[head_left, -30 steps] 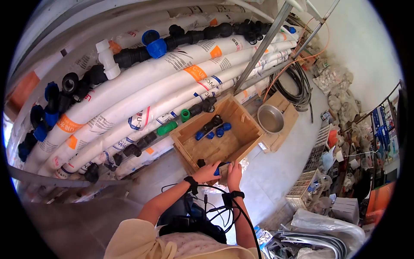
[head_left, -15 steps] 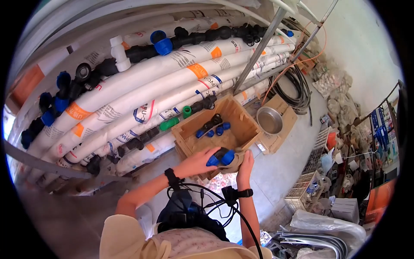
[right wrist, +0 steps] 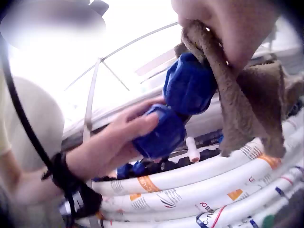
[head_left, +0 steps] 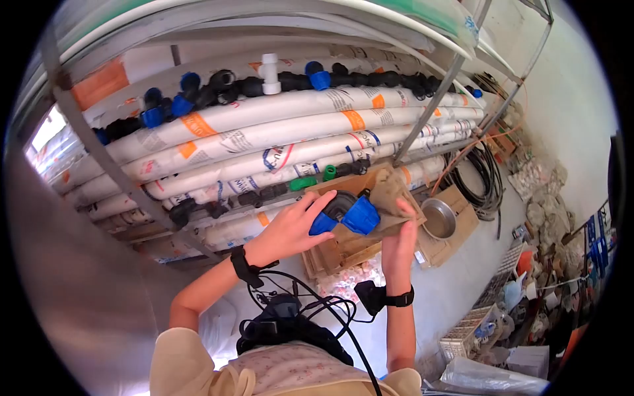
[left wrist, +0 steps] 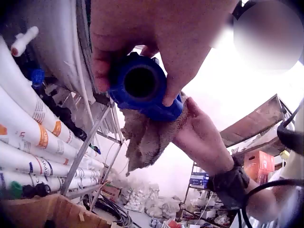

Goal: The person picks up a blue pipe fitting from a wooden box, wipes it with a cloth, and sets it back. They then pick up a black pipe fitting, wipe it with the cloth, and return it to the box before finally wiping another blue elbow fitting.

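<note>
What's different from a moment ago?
The blue-and-black fitting has been raised from the wooden box's near edge, with the brown cloth in the right hand coming up too. The left hand keeps its grip on the fitting. The metal pan stays on the cardboard beside the box.

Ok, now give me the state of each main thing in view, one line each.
Left hand: curled round the pipe fitting
Right hand: holding the cloth
Pipe fitting: held up, one blue end seen open
Cloth: partly bunched, loose end hanging
Wooden box: open-topped, partly hidden
Metal pan: upright, on cardboard
Black hose: coiled
White pipes: lying side by side
</note>
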{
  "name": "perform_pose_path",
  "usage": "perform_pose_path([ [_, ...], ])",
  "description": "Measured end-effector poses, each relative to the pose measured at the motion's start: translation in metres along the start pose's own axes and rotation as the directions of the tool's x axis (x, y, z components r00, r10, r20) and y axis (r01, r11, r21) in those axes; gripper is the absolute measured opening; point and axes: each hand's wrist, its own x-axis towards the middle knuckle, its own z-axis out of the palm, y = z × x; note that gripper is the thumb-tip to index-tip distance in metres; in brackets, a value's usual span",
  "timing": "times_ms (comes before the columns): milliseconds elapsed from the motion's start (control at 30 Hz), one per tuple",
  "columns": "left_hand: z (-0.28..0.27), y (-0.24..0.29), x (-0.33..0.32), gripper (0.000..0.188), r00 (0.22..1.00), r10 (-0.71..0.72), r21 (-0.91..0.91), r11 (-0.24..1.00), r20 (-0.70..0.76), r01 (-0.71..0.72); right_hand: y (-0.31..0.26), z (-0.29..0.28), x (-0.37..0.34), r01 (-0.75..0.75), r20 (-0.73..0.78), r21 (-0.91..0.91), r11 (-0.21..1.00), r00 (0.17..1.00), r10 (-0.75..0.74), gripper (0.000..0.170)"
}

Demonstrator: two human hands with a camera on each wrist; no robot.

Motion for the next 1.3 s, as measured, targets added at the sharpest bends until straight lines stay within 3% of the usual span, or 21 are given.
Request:
perform_pose_path([
  [33,-0.006,0.006,-0.007,0.071,1.0,-0.014,0.012,1.0,-0.025,0.014,-0.004,0.009,-0.002,0.157,0.13,-0.206,0.966,0.983,-0.132,0.039],
  [100,-0.016,0.017,-0.021,0.072,0.997,-0.069,-0.019,0.998,-0.03,0.068,-0.021,0.031,-0.003,0.502,0.44,-0.5,0.705,0.849,-0.293,0.031],
  [133,-0.022,0.021,-0.027,0.072,0.995,-0.094,-0.033,0.995,-0.032,0.093,-0.027,0.043,-0.006,0.569,0.471,-0.545,0.617,0.816,-0.337,0.023],
  [267,-0.044,0.034,-0.05,0.072,0.992,-0.124,-0.006,0.992,-0.028,0.124,-0.033,0.073,-0.012,0.686,0.539,-0.531,0.498,0.727,-0.427,0.028],
  [367,-0.053,0.038,-0.061,0.072,0.993,-0.117,-0.013,0.993,-0.016,0.117,-0.029,0.097,-0.022,0.641,0.345,-0.593,0.488,0.75,-0.565,0.022],
  [400,-0.056,0.038,-0.063,0.072,0.994,-0.108,-0.047,0.993,-0.03,0.107,-0.03,0.108,-0.018,0.685,0.311,-0.574,0.449,0.69,-0.654,0.015],
  [600,-0.085,0.024,-0.072,0.07,0.991,-0.046,-0.222,0.975,-0.128,0.017,-0.034,0.159,-0.009,0.68,0.211,-0.506,0.531,0.694,-0.688,0.007],
  [667,-0.093,0.012,-0.078,0.062,0.99,-0.03,-0.316,0.949,-0.136,-0.014,-0.038,0.177,-0.002,0.564,0.107,-0.561,0.606,0.775,-0.623,0.014],
  [733,-0.113,-0.006,-0.084,0.058,0.991,-0.099,-0.509,0.851,0.094,0.133,-0.035,0.189,-0.004,0.373,-0.026,-0.537,0.756,0.889,-0.457,0.021],
  [800,-0.134,-0.016,-0.082,0.05,0.959,-0.107,-0.679,0.685,0.264,0.263,-0.029,0.193,-0.002,0.354,0.029,-0.468,0.81,0.922,-0.386,0.021],
  [900,-0.139,-0.039,-0.084,0.05,0.896,-0.11,-0.629,0.675,0.431,0.386,-0.025,0.208,-0.009,0.343,0.097,-0.441,0.829,0.937,-0.336,0.02],
  [933,-0.139,-0.033,-0.085,0.05,0.907,-0.11,-0.66,0.65,0.407,0.376,-0.025,0.214,-0.012,0.358,0.107,-0.439,0.824,0.932,-0.347,0.02],
  [1033,-0.141,-0.027,-0.084,0.052,0.953,-0.028,-0.591,0.779,0.3,0.209,-0.02,0.223,-0.019,0.334,0.071,-0.447,0.83,0.938,-0.339,0.02],
  [1067,-0.153,-0.023,-0.083,0.052,0.87,-0.118,-0.619,0.658,0.478,0.429,-0.018,0.227,-0.02,0.337,0.038,-0.453,0.825,0.932,-0.36,0.02],
  [1200,-0.145,-0.036,-0.08,0.051,0.807,-0.225,-0.64,0.509,0.546,0.575,-0.011,0.227,-0.011,0.302,-0.037,-0.555,0.775,0.922,-0.386,0.02],
  [1300,-0.135,-0.039,-0.081,0.051,0.83,-0.209,-0.726,0.406,0.518,0.555,-0.012,0.218,0.0,0.257,-0.033,-0.622,0.739,0.935,-0.353,0.02],
])
